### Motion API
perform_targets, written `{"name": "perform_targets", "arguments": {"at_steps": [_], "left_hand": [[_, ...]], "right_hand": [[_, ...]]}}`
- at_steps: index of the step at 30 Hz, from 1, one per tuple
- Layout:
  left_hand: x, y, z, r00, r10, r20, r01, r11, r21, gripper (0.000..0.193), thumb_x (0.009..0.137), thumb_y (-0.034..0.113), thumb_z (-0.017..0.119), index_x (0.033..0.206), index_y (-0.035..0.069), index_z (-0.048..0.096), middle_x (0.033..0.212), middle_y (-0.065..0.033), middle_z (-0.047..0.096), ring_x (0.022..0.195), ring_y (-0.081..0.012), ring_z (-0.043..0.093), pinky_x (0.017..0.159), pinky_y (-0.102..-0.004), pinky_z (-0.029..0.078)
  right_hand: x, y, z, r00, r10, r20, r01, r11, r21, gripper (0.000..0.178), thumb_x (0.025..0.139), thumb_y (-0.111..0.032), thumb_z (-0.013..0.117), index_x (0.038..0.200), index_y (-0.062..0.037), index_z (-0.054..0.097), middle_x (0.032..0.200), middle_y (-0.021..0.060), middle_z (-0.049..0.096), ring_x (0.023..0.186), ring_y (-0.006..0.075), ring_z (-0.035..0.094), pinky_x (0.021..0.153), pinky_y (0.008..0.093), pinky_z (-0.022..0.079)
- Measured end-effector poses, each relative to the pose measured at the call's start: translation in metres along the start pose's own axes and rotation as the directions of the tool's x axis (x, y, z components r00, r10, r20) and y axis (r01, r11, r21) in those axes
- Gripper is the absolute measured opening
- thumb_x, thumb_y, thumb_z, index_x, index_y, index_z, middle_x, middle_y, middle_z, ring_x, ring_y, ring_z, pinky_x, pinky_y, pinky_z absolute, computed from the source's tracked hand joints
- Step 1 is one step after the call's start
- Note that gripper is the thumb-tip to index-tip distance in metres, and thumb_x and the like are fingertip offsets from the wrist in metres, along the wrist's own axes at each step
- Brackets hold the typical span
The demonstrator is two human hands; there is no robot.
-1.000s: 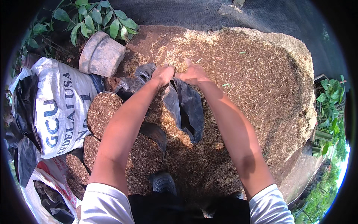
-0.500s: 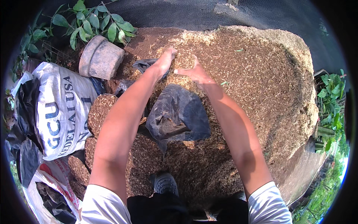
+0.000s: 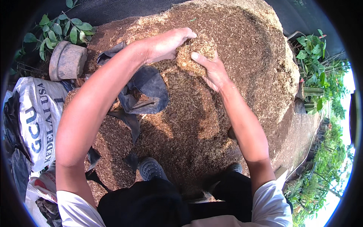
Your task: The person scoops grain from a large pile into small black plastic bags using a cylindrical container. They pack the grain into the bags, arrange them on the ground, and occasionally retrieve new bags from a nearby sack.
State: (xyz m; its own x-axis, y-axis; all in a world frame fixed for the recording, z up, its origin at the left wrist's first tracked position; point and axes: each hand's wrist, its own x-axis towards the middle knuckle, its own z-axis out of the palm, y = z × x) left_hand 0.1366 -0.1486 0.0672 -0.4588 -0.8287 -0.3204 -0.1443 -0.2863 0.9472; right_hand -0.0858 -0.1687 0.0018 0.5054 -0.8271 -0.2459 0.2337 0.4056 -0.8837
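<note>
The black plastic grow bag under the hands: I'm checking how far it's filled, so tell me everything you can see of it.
The black plastic grow bag is thin, soft, wrinkled film. It sits slumped on the husk heap, mouth open and facing up, rim sagging unevenly. A little brown husk shows inside; how deep cannot be told. The left forearm crosses over its upper left edge. Both hands, left hand and right hand, cup a clump of husk just above and beyond it, not touching it.

Left hand [image 3: 166,44] and right hand [image 3: 211,70] cupped around a clump of husk [image 3: 194,53], above the husk heap [image 3: 242,75]. Below the hands, on the heap's near-left slope, an open planting bag [image 3: 145,90]. Further left, a tipped pot [image 3: 67,60] before leafy plants [image 3: 60,30]. Left of all, a printed sack [image 3: 36,125]. Filled bags [image 3: 109,151] beside a shoe [image 3: 151,169] at the heap's near foot.
</note>
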Motion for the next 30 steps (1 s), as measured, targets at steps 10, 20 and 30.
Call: {"name": "perform_targets", "arguments": {"at_steps": [10, 20, 30], "left_hand": [[-0.045, -0.011, 0.095, 0.976, -0.125, 0.178, 0.092, 0.978, 0.186, 0.076, 0.111, 0.054, 0.035, 0.163, 0.0, 0.031, 0.17, -0.0258, 0.026, 0.16, -0.0386, 0.023, 0.133, -0.0515, 0.021], [-0.004, -0.036, -0.019, 0.944, -0.082, -0.319, 0.084, 0.996, -0.008, 0.062, 0.115, 0.039, 0.03, 0.163, 0.0, 0.033, 0.172, -0.0192, 0.027, 0.161, -0.0334, 0.023, 0.135, -0.0459, 0.018], [0.028, -0.141, -0.088, 0.628, -0.476, -0.616, 0.608, 0.794, 0.006, 0.064, 0.11, 0.044, 0.033, 0.161, 0.006, 0.043, 0.165, -0.0157, 0.046, 0.15, -0.0288, 0.044, 0.121, -0.0461, 0.034]], "right_hand": [[-0.184, -0.021, -0.049, 0.968, -0.029, -0.249, -0.198, 0.52, -0.831, 0.06, 0.093, -0.037, 0.083, 0.139, -0.0046, 0.063, 0.135, 0.0161, 0.069, 0.13, 0.0286, 0.063, 0.118, 0.0464, 0.043], [-0.154, -0.03, -0.04, 0.997, -0.049, -0.058, -0.032, 0.418, -0.908, 0.048, 0.102, -0.045, 0.068, 0.144, -0.0202, 0.066, 0.151, 0.0127, 0.061, 0.143, 0.0284, 0.055, 0.121, 0.0489, 0.04], [0.088, 0.074, 0.078, 0.997, -0.056, 0.053, 0.078, 0.757, -0.649, 0.054, 0.105, -0.042, 0.059, 0.148, -0.0099, 0.059, 0.131, 0.0294, 0.068, 0.128, 0.0416, 0.064, 0.11, 0.0481, 0.048]]}}
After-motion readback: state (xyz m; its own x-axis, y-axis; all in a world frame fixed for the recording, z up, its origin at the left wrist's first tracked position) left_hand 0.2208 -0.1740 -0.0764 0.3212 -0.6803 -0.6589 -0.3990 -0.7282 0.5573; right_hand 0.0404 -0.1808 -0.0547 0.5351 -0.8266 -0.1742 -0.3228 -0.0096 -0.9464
